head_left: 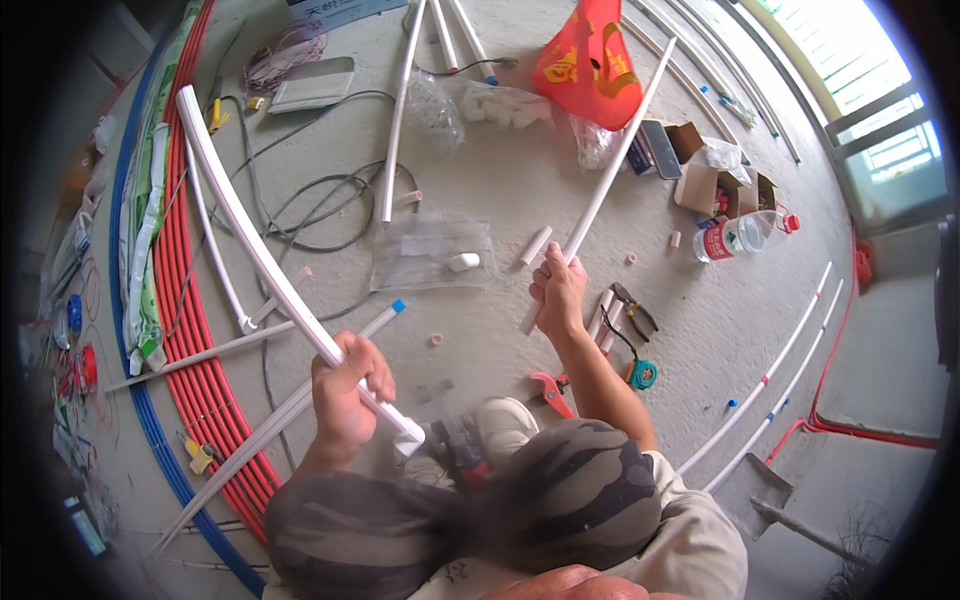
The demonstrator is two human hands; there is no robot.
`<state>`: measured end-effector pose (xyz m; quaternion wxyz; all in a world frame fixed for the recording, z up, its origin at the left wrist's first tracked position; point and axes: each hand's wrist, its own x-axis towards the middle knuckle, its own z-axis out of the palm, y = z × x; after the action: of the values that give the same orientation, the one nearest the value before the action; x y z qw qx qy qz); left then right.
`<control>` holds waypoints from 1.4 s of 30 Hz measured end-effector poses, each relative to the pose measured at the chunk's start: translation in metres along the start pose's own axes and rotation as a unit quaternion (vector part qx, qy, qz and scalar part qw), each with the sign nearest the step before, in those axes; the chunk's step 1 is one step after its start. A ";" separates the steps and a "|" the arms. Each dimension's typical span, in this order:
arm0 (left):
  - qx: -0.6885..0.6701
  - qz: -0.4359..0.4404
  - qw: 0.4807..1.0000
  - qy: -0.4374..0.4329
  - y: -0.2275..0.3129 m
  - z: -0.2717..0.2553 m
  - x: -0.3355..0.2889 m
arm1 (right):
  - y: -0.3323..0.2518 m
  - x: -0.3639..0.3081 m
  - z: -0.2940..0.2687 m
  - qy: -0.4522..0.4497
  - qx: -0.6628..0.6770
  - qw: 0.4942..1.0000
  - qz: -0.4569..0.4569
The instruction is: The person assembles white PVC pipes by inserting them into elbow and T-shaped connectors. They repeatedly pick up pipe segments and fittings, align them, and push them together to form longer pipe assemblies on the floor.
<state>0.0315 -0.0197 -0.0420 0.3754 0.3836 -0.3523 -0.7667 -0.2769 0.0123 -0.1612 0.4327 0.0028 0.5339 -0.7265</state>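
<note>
Left hand [345,395] is wrapped around a thick white conduit [262,258], fingers closed tight on its lower part; the conduit curves up and away to the left, and its near end, fitted with a white coupling [410,437], sits just past the fist above the person's knee. Right hand [560,295] grips a thin white pipe [615,160], fingers clamped around it near its lower end; the pipe rises diagonally to the upper right, passing in front of a red bag [590,60]. The two pipes are held apart, not touching. On the concrete floor [480,200]: a clear plastic bag [432,250] between the hands, a water bottle [745,235] to the right, pliers [633,310] and a red pipe cutter [548,390] near the right forearm; red tubes [190,330] run along the left.
</note>
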 end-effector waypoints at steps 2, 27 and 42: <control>0.002 0.000 1.000 0.007 -0.003 -0.005 -0.002 | 0.004 -0.019 0.006 -0.037 -0.006 0.999 -0.008; -0.055 0.214 0.969 0.112 0.043 -0.092 0.038 | -0.036 -0.074 0.030 -0.489 -0.041 0.772 0.404; 0.120 0.240 0.939 0.214 0.054 -0.068 0.022 | -0.008 -0.076 0.032 -0.396 -0.109 0.864 0.292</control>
<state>0.0970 -0.0809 -0.0353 0.5660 0.4851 -0.4346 -0.5054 -0.2196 0.0352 -0.1054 0.7978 -0.1765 0.3677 -0.4441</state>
